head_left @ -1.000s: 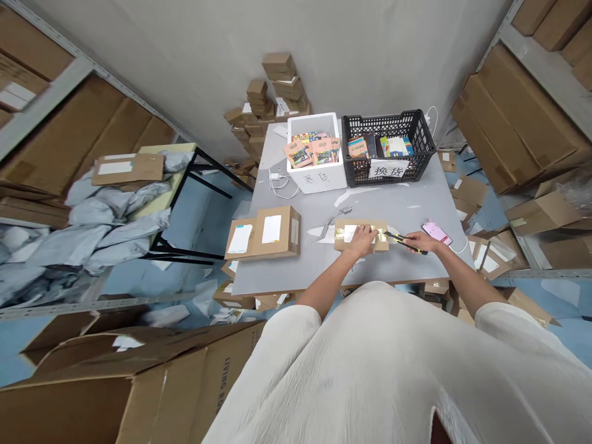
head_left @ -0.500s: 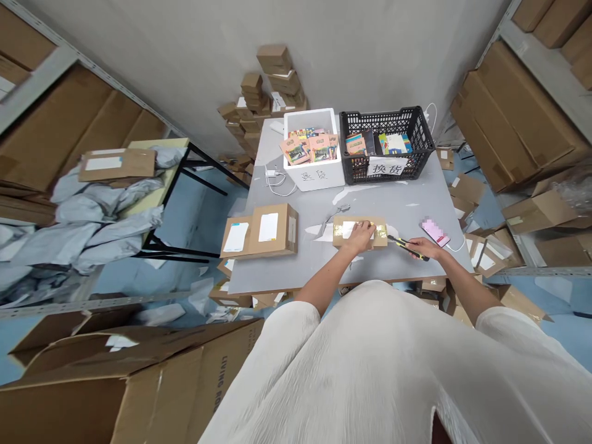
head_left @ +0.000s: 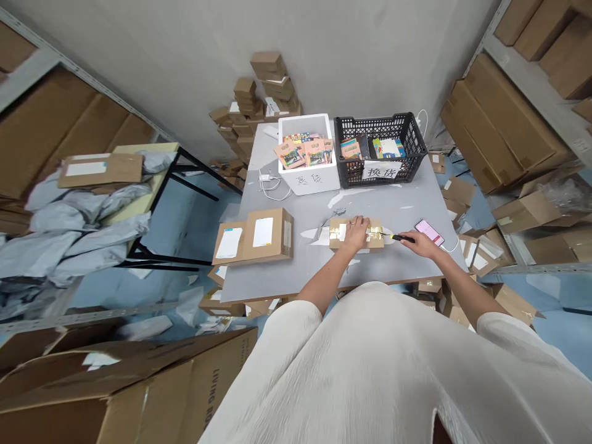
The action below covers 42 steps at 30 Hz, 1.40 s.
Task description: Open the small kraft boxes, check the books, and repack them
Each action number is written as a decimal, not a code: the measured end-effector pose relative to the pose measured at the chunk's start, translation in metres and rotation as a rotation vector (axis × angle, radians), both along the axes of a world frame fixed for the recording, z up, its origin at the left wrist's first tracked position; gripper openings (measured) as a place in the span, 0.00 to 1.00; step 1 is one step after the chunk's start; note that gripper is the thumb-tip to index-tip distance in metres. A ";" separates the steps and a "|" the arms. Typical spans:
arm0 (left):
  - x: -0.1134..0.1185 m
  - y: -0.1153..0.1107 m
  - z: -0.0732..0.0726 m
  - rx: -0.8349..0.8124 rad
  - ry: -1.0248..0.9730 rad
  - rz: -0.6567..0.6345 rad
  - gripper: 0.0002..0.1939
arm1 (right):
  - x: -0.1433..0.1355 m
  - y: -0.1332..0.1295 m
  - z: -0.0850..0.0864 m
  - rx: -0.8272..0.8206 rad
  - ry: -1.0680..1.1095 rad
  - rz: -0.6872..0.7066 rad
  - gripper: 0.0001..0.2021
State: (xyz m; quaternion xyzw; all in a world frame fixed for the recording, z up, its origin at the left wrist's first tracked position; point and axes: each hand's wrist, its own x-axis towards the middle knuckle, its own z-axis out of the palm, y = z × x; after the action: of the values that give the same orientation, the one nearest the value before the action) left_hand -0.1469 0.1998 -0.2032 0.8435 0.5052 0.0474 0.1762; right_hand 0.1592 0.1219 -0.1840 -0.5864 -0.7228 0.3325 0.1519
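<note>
A small cardboard box (head_left: 333, 239) with shiny tape along its top lies near the front of the grey table (head_left: 305, 265). My left hand (head_left: 357, 232) rests on the box top, fingers spread and pressing down, partly covering a white label. In my right hand (head_left: 420, 243) is a black and yellow utility knife (head_left: 401, 237), its tip at the tape on the box's right end. Just behind the right hand lies a phone (head_left: 430, 232) with a pink screen and a cable.
Two labelled cardboard boxes (head_left: 272, 237) sit on the table's left. Behind stand a white foam box (head_left: 313, 184) of booklets and a black crate (head_left: 411, 166). Grey parcels (head_left: 60, 222) cover a side table; a large open carton (head_left: 171, 382) is at lower left.
The knife has moved left, its tip now reaching the tape on the box's right end. My left hand stays on the box. The whole view has shifted slightly.
</note>
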 end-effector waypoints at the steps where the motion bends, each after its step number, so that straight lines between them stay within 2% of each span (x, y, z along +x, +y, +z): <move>1: 0.000 0.003 -0.003 -0.026 0.010 0.009 0.40 | -0.001 0.000 0.000 0.010 -0.041 0.024 0.22; 4: 0.000 0.013 -0.009 -0.075 0.051 0.003 0.44 | -0.005 0.000 -0.002 0.013 -0.143 0.049 0.22; 8: -0.002 0.019 -0.008 -0.080 0.083 -0.003 0.36 | -0.009 0.002 -0.004 0.021 -0.200 0.053 0.21; 11: -0.003 0.013 -0.008 -0.064 0.048 0.005 0.32 | -0.012 0.004 -0.003 0.014 -0.209 0.050 0.21; 19: -0.006 -0.009 -0.020 0.016 0.006 0.027 0.34 | -0.018 -0.001 -0.001 -0.003 -0.177 -0.004 0.21; 22: -0.007 -0.010 -0.024 0.041 -0.009 0.036 0.33 | -0.025 -0.006 -0.006 0.045 -0.161 -0.013 0.23; 27: -0.008 -0.010 -0.029 0.069 -0.015 0.029 0.34 | -0.032 -0.010 -0.024 0.127 -0.164 -0.067 0.25; 32: -0.007 -0.012 -0.030 0.090 0.016 0.031 0.33 | -0.018 -0.004 -0.040 0.257 -0.178 -0.044 0.25; 37: -0.007 -0.011 -0.029 0.078 0.015 0.031 0.32 | -0.002 0.008 -0.048 0.320 -0.202 0.005 0.25; 42: -0.008 -0.015 -0.029 0.073 -0.008 0.036 0.33 | 0.016 0.026 -0.046 0.361 -0.135 -0.173 0.26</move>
State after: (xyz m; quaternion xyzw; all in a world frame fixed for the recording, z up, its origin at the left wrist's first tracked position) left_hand -0.1547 0.1843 -0.2323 0.8400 0.5174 0.0721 0.1463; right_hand 0.1754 0.1476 -0.2302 -0.6304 -0.7262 0.1432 0.2337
